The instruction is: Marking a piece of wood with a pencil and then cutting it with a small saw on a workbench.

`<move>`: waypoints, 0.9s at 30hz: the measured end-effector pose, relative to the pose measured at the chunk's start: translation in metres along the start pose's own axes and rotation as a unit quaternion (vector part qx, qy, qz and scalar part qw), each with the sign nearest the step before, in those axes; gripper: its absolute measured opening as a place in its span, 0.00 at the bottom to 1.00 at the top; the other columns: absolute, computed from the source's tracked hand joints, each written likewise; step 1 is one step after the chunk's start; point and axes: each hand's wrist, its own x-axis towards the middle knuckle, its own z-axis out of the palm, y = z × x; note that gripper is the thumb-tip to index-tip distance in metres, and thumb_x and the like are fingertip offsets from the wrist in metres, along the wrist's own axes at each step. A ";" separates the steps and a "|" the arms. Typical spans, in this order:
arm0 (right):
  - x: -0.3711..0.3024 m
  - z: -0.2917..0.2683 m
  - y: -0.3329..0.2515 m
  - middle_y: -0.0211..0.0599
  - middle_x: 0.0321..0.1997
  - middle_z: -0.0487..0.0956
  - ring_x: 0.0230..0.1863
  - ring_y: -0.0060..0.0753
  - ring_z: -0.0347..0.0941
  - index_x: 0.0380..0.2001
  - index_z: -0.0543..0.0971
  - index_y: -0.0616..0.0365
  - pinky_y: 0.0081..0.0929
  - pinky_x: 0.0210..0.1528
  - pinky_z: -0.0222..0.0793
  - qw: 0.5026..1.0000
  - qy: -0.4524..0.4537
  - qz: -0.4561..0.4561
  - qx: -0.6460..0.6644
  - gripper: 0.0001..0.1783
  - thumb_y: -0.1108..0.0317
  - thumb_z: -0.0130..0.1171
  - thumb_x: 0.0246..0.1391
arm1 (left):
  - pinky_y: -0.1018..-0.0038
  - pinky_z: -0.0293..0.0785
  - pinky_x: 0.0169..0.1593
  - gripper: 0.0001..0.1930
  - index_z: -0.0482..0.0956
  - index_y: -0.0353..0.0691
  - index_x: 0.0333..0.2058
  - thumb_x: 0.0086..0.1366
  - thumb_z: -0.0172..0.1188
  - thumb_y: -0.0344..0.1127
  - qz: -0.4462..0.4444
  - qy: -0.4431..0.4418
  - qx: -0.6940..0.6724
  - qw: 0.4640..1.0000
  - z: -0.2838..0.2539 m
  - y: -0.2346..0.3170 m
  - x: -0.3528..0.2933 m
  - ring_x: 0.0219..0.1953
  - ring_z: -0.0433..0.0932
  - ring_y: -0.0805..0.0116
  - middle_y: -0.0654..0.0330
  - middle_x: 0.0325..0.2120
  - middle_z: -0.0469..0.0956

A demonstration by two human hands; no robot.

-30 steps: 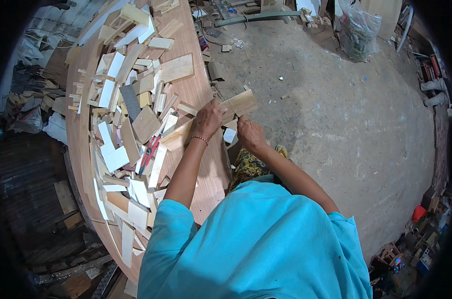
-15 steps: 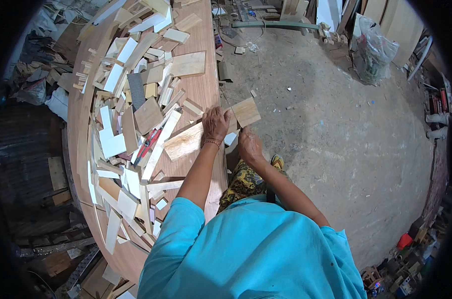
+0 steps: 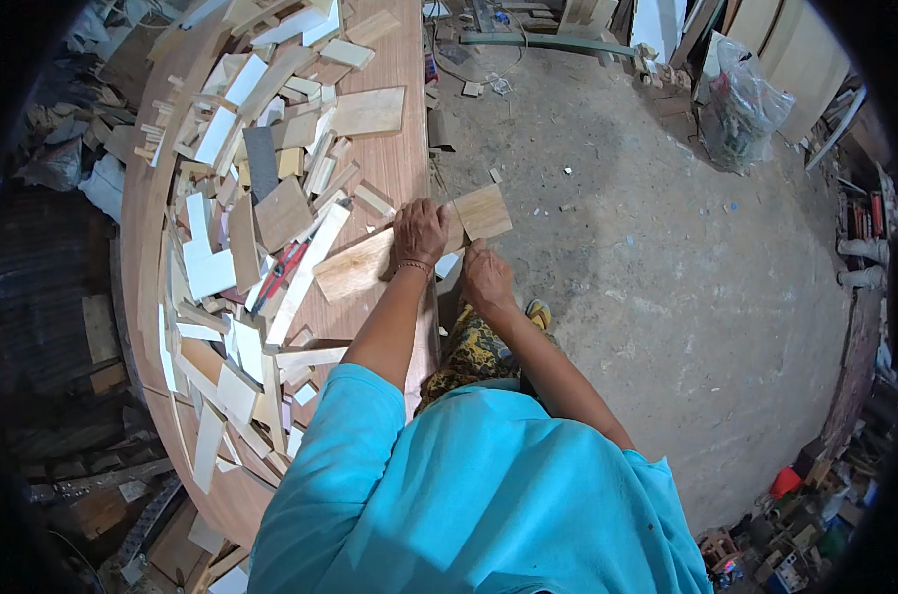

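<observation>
A flat light-brown wooden board (image 3: 354, 264) lies slantwise on the workbench, its far right end (image 3: 483, 211) reaching out past the bench edge. My left hand (image 3: 422, 234) bears down on the board near that edge, fingers closed over it. A thin dark line crosses the overhanging end. Just right of the left hand, at the near side of this line, my right hand (image 3: 488, 281) is closed. What sits in its fingers is hidden.
Several wood offcuts and white-faced strips (image 3: 211, 272) heap over the left of the bench (image 3: 379, 168). Red-handled pliers (image 3: 283, 272) lie among them. To the right is a concrete floor (image 3: 657, 297) with small scraps, and a clear plastic bag (image 3: 746, 109) stands at its far side.
My right hand has shifted slightly up and left towards the board's near edge. The whole view has drifted a little, and my left hand stays on the board.
</observation>
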 end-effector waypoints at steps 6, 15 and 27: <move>-0.053 -0.054 -0.012 0.49 0.17 0.73 0.22 0.48 0.72 0.24 0.66 0.64 0.37 0.22 0.67 0.993 -0.114 0.034 0.018 0.05 0.73 0.44 0.42 | 0.65 0.62 0.37 0.13 0.67 0.38 0.22 0.55 0.46 0.42 -0.039 0.021 0.021 0.999 -0.006 -0.022 -0.007 0.31 0.67 0.58 0.54 0.23 0.68; -0.024 -0.020 0.007 0.57 0.22 0.73 0.27 0.52 0.71 0.27 0.66 0.65 0.42 0.29 0.67 0.996 -0.049 -0.057 0.048 0.09 0.69 0.40 0.46 | 0.66 0.62 0.36 0.12 0.67 0.38 0.21 0.54 0.47 0.41 -0.031 0.032 -0.005 0.999 0.002 -0.007 -0.004 0.29 0.68 0.58 0.55 0.22 0.68; -0.038 -0.074 -0.014 0.56 0.22 0.72 0.27 0.55 0.71 0.26 0.64 0.67 0.43 0.29 0.66 0.982 -0.161 0.089 0.044 0.10 0.70 0.35 0.49 | 0.66 0.62 0.36 0.13 0.67 0.38 0.22 0.55 0.46 0.42 -0.031 0.023 0.008 0.999 -0.004 -0.008 -0.002 0.29 0.68 0.58 0.55 0.22 0.68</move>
